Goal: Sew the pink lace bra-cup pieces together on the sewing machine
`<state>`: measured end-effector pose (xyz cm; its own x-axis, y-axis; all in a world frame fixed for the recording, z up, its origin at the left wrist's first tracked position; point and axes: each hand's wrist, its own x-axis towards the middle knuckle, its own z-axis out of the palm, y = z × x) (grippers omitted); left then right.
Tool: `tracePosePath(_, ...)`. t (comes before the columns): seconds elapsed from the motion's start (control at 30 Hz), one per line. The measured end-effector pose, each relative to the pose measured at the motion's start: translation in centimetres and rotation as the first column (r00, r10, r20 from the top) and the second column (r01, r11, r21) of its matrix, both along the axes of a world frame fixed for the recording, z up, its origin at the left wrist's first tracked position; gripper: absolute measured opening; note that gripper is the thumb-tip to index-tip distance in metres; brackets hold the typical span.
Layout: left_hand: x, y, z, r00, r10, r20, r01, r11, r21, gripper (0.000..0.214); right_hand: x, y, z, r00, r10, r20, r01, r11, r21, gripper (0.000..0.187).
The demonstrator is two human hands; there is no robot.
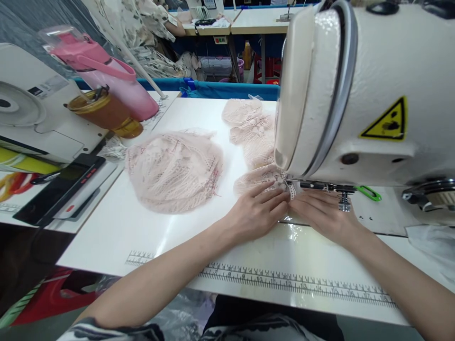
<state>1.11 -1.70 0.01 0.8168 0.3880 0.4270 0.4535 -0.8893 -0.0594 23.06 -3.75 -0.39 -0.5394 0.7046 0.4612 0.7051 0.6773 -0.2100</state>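
Observation:
Under the head of a white sewing machine (320, 94), a piece of pale pink lace fabric (254, 180) lies at the presser foot. My left hand (254, 213) rests on this lace just left of the needle area, palm down with its fingers stretched out. On the other side, my right hand (323, 215) lies low beneath the machine's metal guide (320, 186), fingers extended flat; their tips are partly covered. Both hands nearly meet at the foot. More pink lace (249, 123) trails behind, partly hidden by the machine head. A rounded heap of the same lace (174, 173) sits to the left.
A pink bottle (106, 71) and a brown cup (106, 113) stand at the left beside another machine (28, 104). A black device (60, 189) lies nearby. Printed ruler marks (270, 279) run along the front edge. Green snips (368, 192) lie right. Another person (152, 28) sits beyond.

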Motion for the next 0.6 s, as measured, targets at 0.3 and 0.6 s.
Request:
tracePosePath(0.3, -0.23, 0.4, 0.35, 0.999, 0.043, 0.03, -0.042, 0.999, -0.019, 0.024, -0.68, -0.95, -0.47, 0.995, 0.074, 0.068, -0.079, 0.994, 0.077, 0.028)
tracePosePath(0.6, -0.26, 0.49, 0.45, 0.997, 0.083, -0.005, -0.083, 0.995, -0.06, 0.024, -0.72, -0.27, -0.6, 0.994, 0.07, 0.087, -0.074, 0.996, 0.044, 0.024)
